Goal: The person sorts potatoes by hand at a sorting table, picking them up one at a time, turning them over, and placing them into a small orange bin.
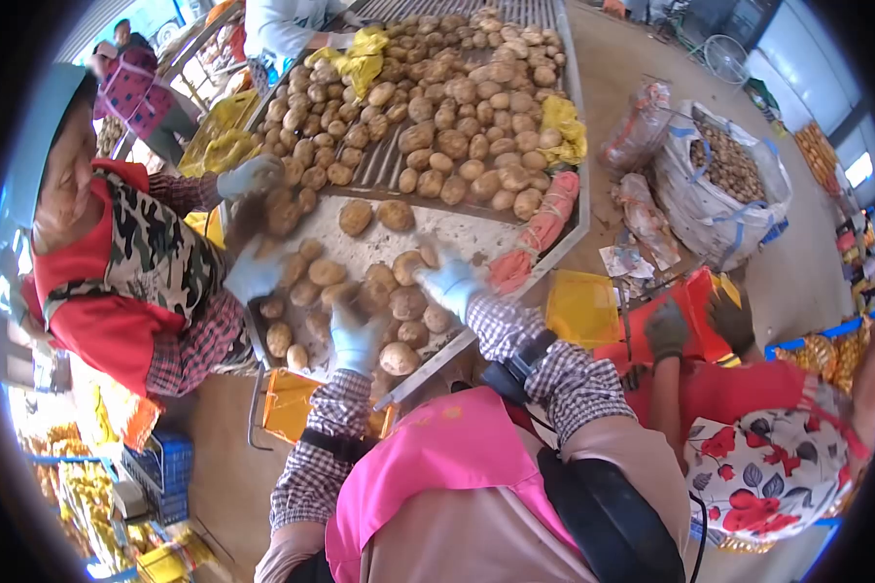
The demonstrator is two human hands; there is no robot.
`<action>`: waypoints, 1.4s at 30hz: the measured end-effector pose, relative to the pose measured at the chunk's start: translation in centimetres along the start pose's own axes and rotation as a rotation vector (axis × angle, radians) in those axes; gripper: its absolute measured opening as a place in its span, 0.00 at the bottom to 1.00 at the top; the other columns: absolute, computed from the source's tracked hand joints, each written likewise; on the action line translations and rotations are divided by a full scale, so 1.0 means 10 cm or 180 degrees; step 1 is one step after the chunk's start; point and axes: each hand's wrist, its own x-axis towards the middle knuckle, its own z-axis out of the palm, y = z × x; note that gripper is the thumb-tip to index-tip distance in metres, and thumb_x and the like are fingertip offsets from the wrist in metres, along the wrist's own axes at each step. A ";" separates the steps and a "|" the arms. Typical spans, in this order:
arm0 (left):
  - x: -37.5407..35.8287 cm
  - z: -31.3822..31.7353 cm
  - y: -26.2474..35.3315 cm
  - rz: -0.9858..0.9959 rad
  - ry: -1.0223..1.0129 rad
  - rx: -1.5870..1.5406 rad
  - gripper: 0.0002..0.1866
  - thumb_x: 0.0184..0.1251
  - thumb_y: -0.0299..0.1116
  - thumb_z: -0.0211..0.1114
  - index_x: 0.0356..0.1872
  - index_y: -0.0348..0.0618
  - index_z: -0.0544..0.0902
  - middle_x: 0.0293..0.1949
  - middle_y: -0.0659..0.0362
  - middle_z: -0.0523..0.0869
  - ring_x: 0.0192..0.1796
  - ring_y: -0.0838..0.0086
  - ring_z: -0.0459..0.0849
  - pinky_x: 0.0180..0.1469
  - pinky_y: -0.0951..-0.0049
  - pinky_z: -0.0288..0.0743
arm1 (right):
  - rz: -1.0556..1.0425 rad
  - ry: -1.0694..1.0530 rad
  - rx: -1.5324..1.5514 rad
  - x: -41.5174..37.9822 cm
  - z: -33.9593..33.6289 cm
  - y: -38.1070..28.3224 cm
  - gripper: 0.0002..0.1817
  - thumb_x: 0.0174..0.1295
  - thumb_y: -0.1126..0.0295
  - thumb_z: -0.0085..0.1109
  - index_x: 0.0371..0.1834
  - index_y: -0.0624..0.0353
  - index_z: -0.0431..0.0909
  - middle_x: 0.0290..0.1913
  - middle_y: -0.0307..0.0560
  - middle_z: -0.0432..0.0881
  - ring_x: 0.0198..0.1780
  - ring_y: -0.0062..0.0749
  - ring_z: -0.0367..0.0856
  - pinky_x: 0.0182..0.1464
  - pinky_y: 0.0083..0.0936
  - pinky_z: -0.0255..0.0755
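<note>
1. Head view: a long metal sorting table (572,146) runs from the near left to the far right. Its far part is a slatted grid heaped with potatoes; its near part is a flat, dusty white sheet.
2. A big woven sack (724,180) of small brown tubers stands open on the floor at the right, and an orange mesh bag (544,228) lies along the table's right rim.
3. The near potatoes (399,306) lie loose on the flat sheet, right under the person's hands. They are rounded, lumpy, tan and dull with dry soil.
4. The left hand (353,338), in a pale blue glove, rests fingers down on the near potatoes. I cannot tell whether it has closed on one.
5. The right hand (450,282), also gloved, lies spread with fingers apart over the potatoes just beyond, clamped on nothing that I can see.
6. A co-worker's gloved hand (251,175) reaches in from the left.
7. Judged from this, sorting goes best by rolling each tuber under the palm to see all sides, lifting one at a time.
</note>
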 end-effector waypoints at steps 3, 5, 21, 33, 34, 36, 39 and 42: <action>-0.12 0.13 0.43 0.0053 -0.0740 0.0214 0.31 0.52 0.20 0.69 0.59 0.39 0.69 0.54 0.54 0.79 0.52 0.72 0.79 0.57 0.72 0.75 | 0.1077 -0.1329 0.1842 -0.31 -0.06 -0.25 0.32 0.61 0.65 0.66 0.67 0.61 0.66 0.58 0.50 0.77 0.59 0.32 0.74 0.63 0.26 0.68; -0.13 0.19 0.04 0.1184 -0.1028 0.0953 0.32 0.52 0.22 0.70 0.61 0.37 0.69 0.53 0.52 0.79 0.57 0.68 0.78 0.60 0.70 0.73 | 0.0697 -0.1220 0.2284 -0.50 -0.01 -0.03 0.28 0.61 0.70 0.64 0.64 0.63 0.68 0.56 0.48 0.79 0.57 0.29 0.77 0.62 0.25 0.70; -0.07 0.08 -0.42 0.0727 -0.1641 0.2978 0.58 0.41 0.52 0.74 0.75 0.45 0.54 0.71 0.38 0.54 0.74 0.38 0.46 0.74 0.43 0.47 | 0.1863 -0.1272 0.3190 -0.56 -1.04 0.65 0.20 0.62 0.59 0.65 0.56 0.50 0.77 0.39 0.36 0.84 0.36 0.22 0.83 0.30 0.19 0.76; -0.15 0.15 -0.34 0.0718 -0.1594 0.3245 0.57 0.42 0.53 0.74 0.73 0.41 0.56 0.72 0.39 0.55 0.75 0.40 0.48 0.73 0.44 0.48 | 0.2498 0.0452 0.3160 -3.58 -1.78 1.19 0.19 0.66 0.50 0.55 0.51 0.49 0.77 0.29 0.38 0.79 0.24 0.25 0.73 0.23 0.23 0.67; -0.15 0.15 -0.34 0.0696 -0.1589 0.3259 0.57 0.42 0.53 0.74 0.73 0.41 0.56 0.72 0.38 0.55 0.75 0.40 0.48 0.74 0.44 0.48 | 0.2532 0.0825 0.3170 -3.75 -1.90 1.22 0.19 0.67 0.49 0.54 0.51 0.49 0.77 0.28 0.38 0.79 0.23 0.25 0.72 0.22 0.23 0.66; -0.15 0.16 -0.34 0.0649 -0.1594 0.3292 0.57 0.42 0.53 0.74 0.73 0.41 0.56 0.72 0.38 0.55 0.75 0.40 0.48 0.74 0.44 0.48 | 0.2491 0.1650 0.3125 -4.02 -2.23 1.40 0.19 0.67 0.48 0.52 0.50 0.49 0.77 0.26 0.38 0.78 0.21 0.25 0.70 0.21 0.24 0.65; -0.14 0.15 -0.35 0.0574 -0.1603 0.3338 0.56 0.42 0.53 0.74 0.73 0.40 0.56 0.72 0.38 0.55 0.75 0.40 0.48 0.74 0.45 0.47 | 0.1764 0.3174 0.2803 -4.11 -3.34 1.46 0.20 0.68 0.46 0.50 0.49 0.49 0.77 0.24 0.38 0.77 0.18 0.26 0.68 0.19 0.25 0.63; -0.11 0.09 -0.44 0.0443 -0.1634 0.3358 0.56 0.42 0.53 0.74 0.73 0.40 0.56 0.72 0.38 0.55 0.74 0.40 0.49 0.74 0.45 0.47 | -0.0025 0.5050 0.2009 -3.87 -4.73 0.80 0.24 0.66 0.46 0.53 0.56 0.51 0.74 0.33 0.42 0.77 0.23 0.29 0.71 0.25 0.28 0.69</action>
